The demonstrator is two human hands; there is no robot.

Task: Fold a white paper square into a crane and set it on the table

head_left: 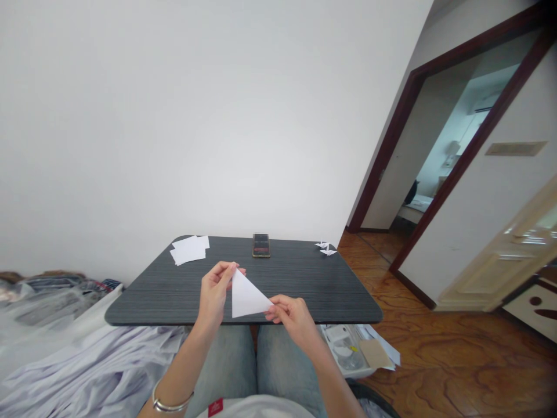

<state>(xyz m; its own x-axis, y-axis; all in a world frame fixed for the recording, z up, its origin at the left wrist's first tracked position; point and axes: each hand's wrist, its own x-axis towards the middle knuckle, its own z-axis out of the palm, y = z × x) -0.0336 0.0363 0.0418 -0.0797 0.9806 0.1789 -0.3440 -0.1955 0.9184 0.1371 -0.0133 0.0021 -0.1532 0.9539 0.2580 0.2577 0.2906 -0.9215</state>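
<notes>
A white sheet of paper (247, 297), folded into a triangle, is held up above the near part of the dark table (174, 299). My left hand (216, 290) pinches its top corner between thumb and fingers. At the right corner, my right hand (290, 313) grips the paper the same way. The triangle's third corner points down toward the table's near edge, with nothing holding it.
Several white paper sheets (190, 251) lie at the table's far left. A phone (261, 245) rests at the back middle, and folded paper cranes (327, 252) stand at the far right. Below the right edge is a white bin (348, 351) with packaging. A wall (243, 116) rises behind.
</notes>
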